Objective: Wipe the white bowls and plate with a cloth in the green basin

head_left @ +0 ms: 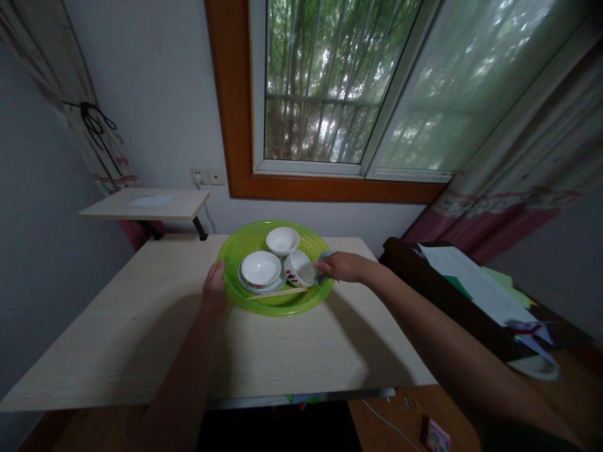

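Observation:
A bright green plastic basin (pixel 294 306) is on the light wooden table, with dishes inside. My left hand (pixel 215 285) grips its left rim. At the right rim my right hand (pixel 346 267) is closed around a grey-blue cloth (pixel 324 276), close to a bowl with a printed pattern (pixel 298 269) that lies tilted on its side. One white bowl (pixel 282 240) stands upright at the back. Another white bowl (pixel 260 269) rests on a plate (pixel 277 288) at the left. A pair of chopsticks (pixel 277 293) lies across the front of the basin. My left fingertips are hidden.
The light wooden table (pixel 155 339) carries a small raised shelf (pixel 183 204) at its back left. A power socket (pixel 198 176) with a plugged cable is on the wall. Papers (pixel 471 276) lie on dark furniture to the right. Behind the table is a window (pixel 330 94).

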### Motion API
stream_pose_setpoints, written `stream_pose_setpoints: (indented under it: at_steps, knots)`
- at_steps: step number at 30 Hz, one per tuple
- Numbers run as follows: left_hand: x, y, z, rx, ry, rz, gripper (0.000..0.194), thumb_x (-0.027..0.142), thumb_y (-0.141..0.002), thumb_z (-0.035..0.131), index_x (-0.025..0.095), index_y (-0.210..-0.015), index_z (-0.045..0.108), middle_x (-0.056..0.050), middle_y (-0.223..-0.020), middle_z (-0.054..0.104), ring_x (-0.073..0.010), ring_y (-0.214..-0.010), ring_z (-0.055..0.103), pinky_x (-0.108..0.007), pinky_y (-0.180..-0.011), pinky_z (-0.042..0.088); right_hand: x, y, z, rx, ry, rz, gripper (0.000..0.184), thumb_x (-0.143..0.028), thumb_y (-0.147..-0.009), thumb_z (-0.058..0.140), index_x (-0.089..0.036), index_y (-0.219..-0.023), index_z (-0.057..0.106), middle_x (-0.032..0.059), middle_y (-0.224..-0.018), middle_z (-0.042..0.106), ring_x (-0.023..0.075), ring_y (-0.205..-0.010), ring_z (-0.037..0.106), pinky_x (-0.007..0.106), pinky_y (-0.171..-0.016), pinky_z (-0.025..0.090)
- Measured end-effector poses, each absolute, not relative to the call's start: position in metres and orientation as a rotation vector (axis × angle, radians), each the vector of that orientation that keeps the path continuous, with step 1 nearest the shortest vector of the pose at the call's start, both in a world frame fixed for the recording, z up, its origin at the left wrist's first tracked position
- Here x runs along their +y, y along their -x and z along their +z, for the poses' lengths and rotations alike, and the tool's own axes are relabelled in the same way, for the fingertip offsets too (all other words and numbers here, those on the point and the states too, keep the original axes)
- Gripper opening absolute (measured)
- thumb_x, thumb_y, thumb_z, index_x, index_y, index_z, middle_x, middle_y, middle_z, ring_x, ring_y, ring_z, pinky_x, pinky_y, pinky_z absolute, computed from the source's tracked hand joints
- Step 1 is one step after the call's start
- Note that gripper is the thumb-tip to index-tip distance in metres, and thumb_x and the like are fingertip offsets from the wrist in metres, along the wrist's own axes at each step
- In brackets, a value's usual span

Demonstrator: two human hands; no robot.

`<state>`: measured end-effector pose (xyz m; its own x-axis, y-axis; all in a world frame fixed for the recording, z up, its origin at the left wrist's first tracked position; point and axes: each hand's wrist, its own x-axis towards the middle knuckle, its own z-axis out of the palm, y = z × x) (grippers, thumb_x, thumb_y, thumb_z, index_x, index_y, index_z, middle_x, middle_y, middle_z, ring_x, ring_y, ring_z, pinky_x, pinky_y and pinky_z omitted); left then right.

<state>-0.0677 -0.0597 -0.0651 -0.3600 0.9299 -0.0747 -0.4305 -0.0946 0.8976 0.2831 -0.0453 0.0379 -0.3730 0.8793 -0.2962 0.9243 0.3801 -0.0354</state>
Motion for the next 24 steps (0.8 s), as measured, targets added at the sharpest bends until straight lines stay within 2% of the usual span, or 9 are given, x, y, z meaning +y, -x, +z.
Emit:
stream_pose_setpoints:
  at_steps: [2, 5, 7, 10, 14, 17, 21, 24]
  knots:
    - [-0.06, 0.067, -0.064, 1.106, -0.641, 1.65, 0.027, 0.038, -0.09, 0.063, 0.019, -0.107, 0.07, -0.009, -0.103, 0.075, -0.0289, -0.098, 0.071, -0.044, -0.091, 0.057, -0.043, -0.285, 0.039, 2.417, -1.608, -0.282, 0.066, -0.06, -0.103, 0.029, -0.017, -0.105, 0.078, 0.0152, -0.103, 0.077, 0.0264, -0.1, 0.072, 0.032, -0.093, 0.05]
    - [-0.06, 0.066, -0.061, 1.114, -0.593, 1.64, 0.025, 0.035, -0.09, 0.064, 0.018, -0.107, 0.07, -0.009, -0.102, 0.075, -0.0288, -0.096, 0.071, -0.045, -0.091, 0.057, -0.033, -0.288, 0.037, 2.47, -1.608, -0.189, 0.053, -0.053, -0.103, 0.039, -0.016, -0.112, 0.076, 0.0149, -0.116, 0.074, 0.0277, -0.113, 0.067, 0.034, -0.102, 0.047]
    - [-0.06, 0.067, -0.061, 1.116, -0.581, 1.64, 0.024, 0.034, -0.089, 0.064, 0.018, -0.106, 0.07, -0.009, -0.101, 0.076, -0.0285, -0.095, 0.071, -0.044, -0.09, 0.058, -0.025, -0.288, 0.033, 2.526, -1.555, -0.141, 0.044, -0.044, -0.103, 0.041, -0.017, -0.114, 0.075, 0.0143, -0.123, 0.071, 0.028, -0.126, 0.06, 0.036, -0.108, 0.043]
    - [-0.06, 0.07, -0.063, 1.117, -0.626, 1.622, 0.026, 0.036, -0.089, 0.066, 0.019, -0.108, 0.071, -0.01, -0.103, 0.076, -0.0283, -0.096, 0.071, -0.044, -0.091, 0.058, -0.008, -0.285, 0.025, 2.562, -1.488, -0.059, 0.042, -0.035, -0.105, 0.037, -0.016, -0.113, 0.074, 0.015, -0.129, 0.068, 0.027, -0.138, 0.049, 0.039, -0.112, 0.041]
    - [-0.059, 0.075, -0.067, 1.104, -0.666, 1.614, 0.029, 0.038, -0.087, 0.068, 0.02, -0.109, 0.071, -0.01, -0.107, 0.075, -0.0278, -0.098, 0.071, -0.044, -0.092, 0.057, 0.017, -0.278, 0.011, 2.566, -1.413, 0.074, 0.038, -0.029, -0.104, 0.042, -0.012, -0.116, 0.072, 0.0164, -0.134, 0.065, 0.0274, -0.146, 0.039, 0.039, -0.114, 0.039]
    - [-0.06, 0.075, -0.064, 1.098, -0.663, 1.611, 0.029, 0.037, -0.087, 0.069, 0.018, -0.11, 0.071, -0.011, -0.108, 0.075, -0.0297, -0.1, 0.071, -0.047, -0.095, 0.056, 0.031, -0.272, 0.001, 2.591, -1.376, 0.171, 0.035, -0.026, -0.101, 0.045, -0.01, -0.116, 0.073, 0.0162, -0.145, 0.057, 0.0303, -0.15, 0.03, 0.042, -0.118, 0.034]
    - [-0.063, 0.073, -0.059, 1.112, -0.649, 1.627, 0.024, 0.033, -0.088, 0.067, 0.018, -0.106, 0.072, -0.012, -0.109, 0.074, -0.0318, -0.106, 0.069, -0.048, -0.098, 0.054, 0.035, -0.266, -0.005, 2.573, -1.429, 0.267, 0.037, -0.026, -0.1, 0.045, -0.013, -0.127, 0.068, 0.014, -0.154, 0.047, 0.0329, -0.151, 0.027, 0.049, -0.117, 0.034]
    - [-0.065, 0.072, -0.057, 1.1, -0.636, 1.64, 0.027, 0.035, -0.087, 0.067, 0.019, -0.109, 0.071, -0.013, -0.113, 0.073, -0.0311, -0.109, 0.068, -0.046, -0.099, 0.054, 0.027, -0.263, 0.0, 2.553, -1.461, 0.258, 0.039, -0.026, -0.099, 0.046, -0.015, -0.13, 0.066, 0.013, -0.152, 0.05, 0.0304, -0.152, 0.025, 0.047, -0.117, 0.034]
